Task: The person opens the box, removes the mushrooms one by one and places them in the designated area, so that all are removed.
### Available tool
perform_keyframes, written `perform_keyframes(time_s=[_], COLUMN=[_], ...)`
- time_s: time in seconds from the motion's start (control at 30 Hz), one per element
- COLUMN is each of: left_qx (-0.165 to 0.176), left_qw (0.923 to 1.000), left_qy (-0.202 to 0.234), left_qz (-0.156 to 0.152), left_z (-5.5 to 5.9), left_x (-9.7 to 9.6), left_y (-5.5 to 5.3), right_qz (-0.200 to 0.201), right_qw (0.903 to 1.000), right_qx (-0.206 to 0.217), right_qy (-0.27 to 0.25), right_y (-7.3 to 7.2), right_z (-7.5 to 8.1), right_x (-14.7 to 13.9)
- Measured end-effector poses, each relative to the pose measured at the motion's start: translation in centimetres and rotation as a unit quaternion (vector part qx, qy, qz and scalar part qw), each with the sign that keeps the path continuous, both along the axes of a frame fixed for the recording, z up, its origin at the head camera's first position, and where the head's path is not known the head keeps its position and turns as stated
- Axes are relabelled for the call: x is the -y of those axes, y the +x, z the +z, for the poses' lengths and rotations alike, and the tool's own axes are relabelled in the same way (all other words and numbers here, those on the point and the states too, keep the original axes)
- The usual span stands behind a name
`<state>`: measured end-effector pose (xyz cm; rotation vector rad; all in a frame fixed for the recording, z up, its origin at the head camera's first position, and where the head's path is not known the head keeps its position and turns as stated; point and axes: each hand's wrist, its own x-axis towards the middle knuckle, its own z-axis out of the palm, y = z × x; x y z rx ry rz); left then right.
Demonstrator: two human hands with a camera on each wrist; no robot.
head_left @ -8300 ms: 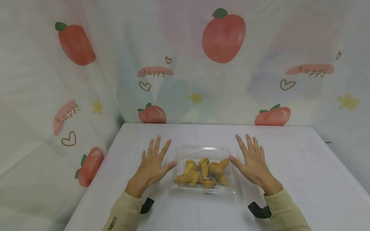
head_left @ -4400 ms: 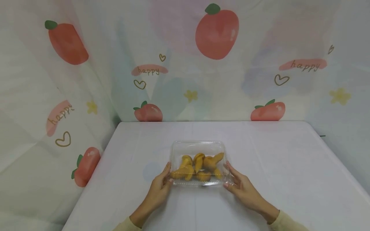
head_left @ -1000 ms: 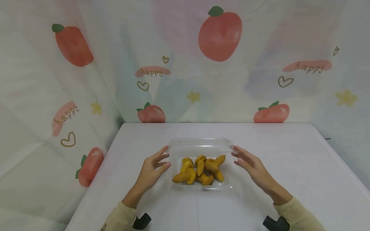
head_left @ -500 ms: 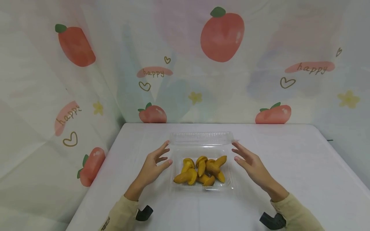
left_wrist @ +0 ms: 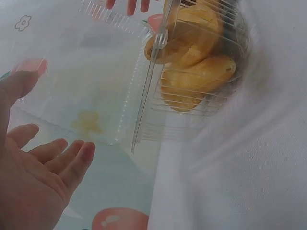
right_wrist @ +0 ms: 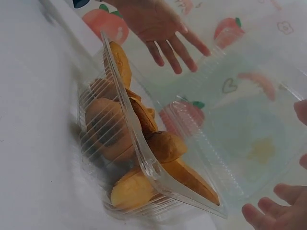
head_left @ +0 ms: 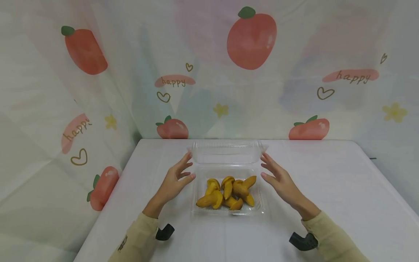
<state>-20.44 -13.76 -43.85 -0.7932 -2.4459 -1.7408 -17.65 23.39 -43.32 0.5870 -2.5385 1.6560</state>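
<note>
The box (head_left: 229,172) stands on the surface (head_left: 226,240), its lid (head_left: 226,155) raised at the far side; mushrooms (head_left: 240,188) lie inside. The left hand (head_left: 172,182) and right hand (head_left: 283,182), both loosely outstretched, are beside the lid; whether they touch it, I cannot tell.

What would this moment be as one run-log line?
clear lid: open | clear base: holds yellow mushrooms | left grip: by lid's left edge | right grip: by lid's right edge | lid contact: unclear
</note>
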Motion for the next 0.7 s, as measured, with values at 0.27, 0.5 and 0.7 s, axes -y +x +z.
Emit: perform_keyframes(time_s=[0.27,0.5,0.7], left_qx=[0.006,0.019,0.036], left_qw=[0.9999,0.9997,0.9993], left_qy=[-0.011,-0.013,0.001], left_qz=[0.005,0.010,0.011], left_z=[-0.2,-0.2,-0.3], left_x=[-0.6,-1.2,-1.7], left_y=[-1.3,-2.6,-3.8], right_qz=[0.009,0.009,0.002], right_qw=[0.9999,0.9995,0.9986], right_qx=[0.013,0.028,0.052], right_qy=[0.003,-0.007,-0.010], right_y=[-0.9,-1.9,-3.1], right_z=[0.0,0.0,0.0], right_x=[0.0,0.4,0.8])
